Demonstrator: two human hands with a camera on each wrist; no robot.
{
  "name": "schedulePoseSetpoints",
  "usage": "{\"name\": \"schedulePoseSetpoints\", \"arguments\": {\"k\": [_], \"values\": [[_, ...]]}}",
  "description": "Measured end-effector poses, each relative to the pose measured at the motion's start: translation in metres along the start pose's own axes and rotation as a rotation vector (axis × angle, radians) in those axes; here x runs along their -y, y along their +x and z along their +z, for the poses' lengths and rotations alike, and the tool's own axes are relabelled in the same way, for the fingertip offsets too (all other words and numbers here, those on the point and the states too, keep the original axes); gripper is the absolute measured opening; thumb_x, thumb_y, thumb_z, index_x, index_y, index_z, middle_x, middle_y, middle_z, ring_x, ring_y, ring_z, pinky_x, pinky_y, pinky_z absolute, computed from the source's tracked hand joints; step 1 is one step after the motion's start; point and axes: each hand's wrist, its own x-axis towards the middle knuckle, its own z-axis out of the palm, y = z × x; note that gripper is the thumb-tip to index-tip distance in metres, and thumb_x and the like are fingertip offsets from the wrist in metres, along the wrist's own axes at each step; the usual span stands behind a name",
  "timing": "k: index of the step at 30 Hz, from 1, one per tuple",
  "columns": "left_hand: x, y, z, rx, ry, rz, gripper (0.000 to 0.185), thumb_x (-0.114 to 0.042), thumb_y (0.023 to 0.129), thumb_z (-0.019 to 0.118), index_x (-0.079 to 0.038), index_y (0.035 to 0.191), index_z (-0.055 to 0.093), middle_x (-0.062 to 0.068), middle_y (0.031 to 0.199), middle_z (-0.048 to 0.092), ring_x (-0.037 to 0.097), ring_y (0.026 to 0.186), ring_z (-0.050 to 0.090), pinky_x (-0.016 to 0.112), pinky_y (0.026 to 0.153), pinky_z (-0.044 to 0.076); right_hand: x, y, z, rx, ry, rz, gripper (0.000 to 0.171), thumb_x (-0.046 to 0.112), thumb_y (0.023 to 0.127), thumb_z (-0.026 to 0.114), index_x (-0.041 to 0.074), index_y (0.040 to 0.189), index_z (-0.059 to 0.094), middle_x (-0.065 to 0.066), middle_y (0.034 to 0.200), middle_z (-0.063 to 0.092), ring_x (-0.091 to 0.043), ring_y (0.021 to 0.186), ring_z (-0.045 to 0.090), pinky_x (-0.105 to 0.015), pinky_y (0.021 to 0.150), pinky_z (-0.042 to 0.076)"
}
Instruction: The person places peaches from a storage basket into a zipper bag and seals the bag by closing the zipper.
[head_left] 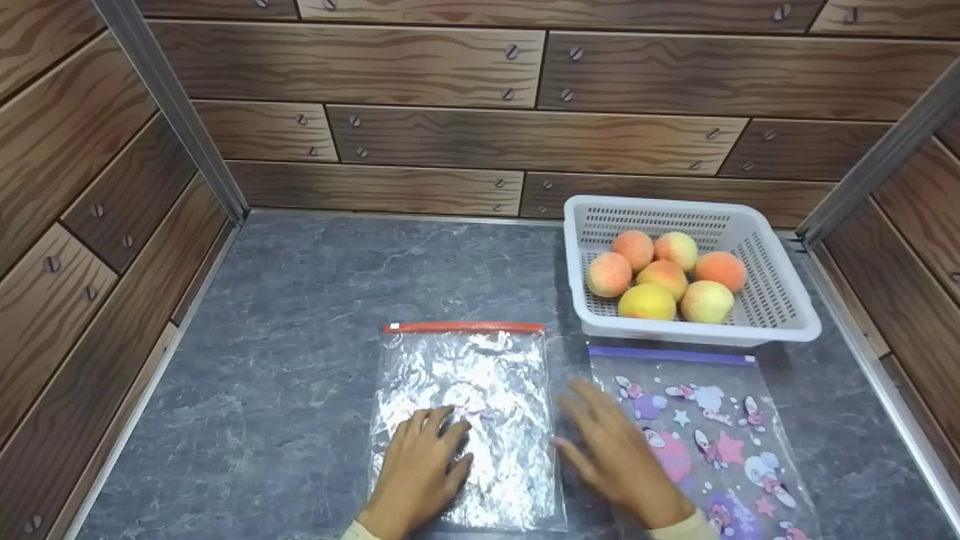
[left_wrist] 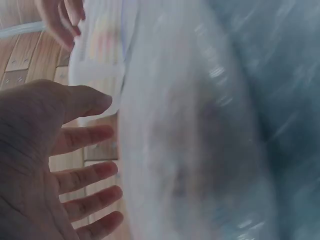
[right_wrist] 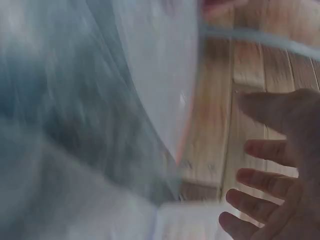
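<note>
A clear zip bag [head_left: 502, 442] with a red slider strip [head_left: 465, 328] along its top lies flat on the dark, stone-patterned table. My left hand [head_left: 424, 461] is over its lower left part, fingers spread and slightly bent, holding nothing. To the right lies a second clear zip bag [head_left: 701, 420], printed with pink and purple cartoon figures and stars, its purple strip at the top. Over its left edge, partly hiding it, is my right hand [head_left: 619, 454], fingers spread and holding nothing. In the wrist views the left hand [left_wrist: 65, 160] and right hand [right_wrist: 280, 175] show extended fingers; the bags are blurred.
Behind the printed bag, a white perforated plastic basket [head_left: 780, 300] holds several peaches [head_left: 661, 281], red-orange to yellow. Wood-patterned panels [head_left: 420, 135] wall the table at the back and both sides, with metal strips [head_left: 180, 112] at the corners.
</note>
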Motion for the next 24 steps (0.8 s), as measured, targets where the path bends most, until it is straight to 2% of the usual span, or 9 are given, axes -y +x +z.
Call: {"name": "schedulePoseSetpoints", "arguments": {"k": [4, 10, 13, 19, 24], "values": [[-0.002, -0.003, 0.006, 0.087, -0.011, -0.007, 0.034, -0.035, 0.093, 0.07, -0.019, 0.123, 0.068, 0.01, 0.133, 0.061, 0.03, 0.116, 0.057, 0.05, 0.092, 0.052, 0.014, -0.001, 0.017, 0.133, 0.013, -0.047, 0.057, 0.028, 0.085, 0.08, 0.001, 0.132, 0.062, -0.023, 0.144, 0.053, -0.042, 0.13, 0.052, -0.058, 0.104, 0.046], [-0.003, -0.003, 0.009, 0.147, -0.03, -0.011, 0.033, -0.034, 0.094, 0.069, -0.019, 0.123, 0.069, 0.011, 0.137, 0.061, 0.032, 0.12, 0.057, 0.052, 0.094, 0.052, 0.023, -0.005, 0.025, 0.314, 0.033, -0.009, 0.043, 0.024, 0.09, 0.074, 0.005, 0.128, 0.067, -0.021, 0.146, 0.052, -0.043, 0.135, 0.048, -0.061, 0.11, 0.038], [-0.003, -0.004, 0.01, 0.152, -0.03, -0.023, 0.034, -0.034, 0.093, 0.07, -0.018, 0.123, 0.07, 0.011, 0.137, 0.061, 0.032, 0.12, 0.057, 0.052, 0.094, 0.051, 0.025, -0.006, 0.028, 0.326, 0.008, -0.03, 0.04, 0.024, 0.09, 0.075, 0.006, 0.125, 0.069, -0.019, 0.142, 0.057, -0.041, 0.131, 0.053, -0.062, 0.108, 0.04], [-0.006, -0.007, 0.014, 0.165, -0.043, -0.07, 0.044, -0.033, 0.094, 0.069, -0.015, 0.135, 0.063, 0.015, 0.142, 0.056, 0.032, 0.122, 0.055, 0.053, 0.096, 0.05, 0.027, -0.012, 0.036, 0.278, -0.04, -0.089, 0.037, 0.026, 0.089, 0.075, 0.007, 0.121, 0.07, -0.017, 0.133, 0.063, -0.041, 0.119, 0.06, -0.064, 0.101, 0.043], [-0.008, -0.006, 0.014, 0.156, -0.017, -0.093, 0.051, -0.03, 0.094, 0.069, -0.013, 0.141, 0.059, 0.018, 0.147, 0.051, 0.033, 0.122, 0.054, 0.052, 0.095, 0.051, 0.034, -0.012, 0.034, 0.3, -0.024, -0.073, 0.036, 0.024, 0.093, 0.072, 0.005, 0.123, 0.069, -0.017, 0.135, 0.062, -0.04, 0.12, 0.06, -0.064, 0.105, 0.041]]}}
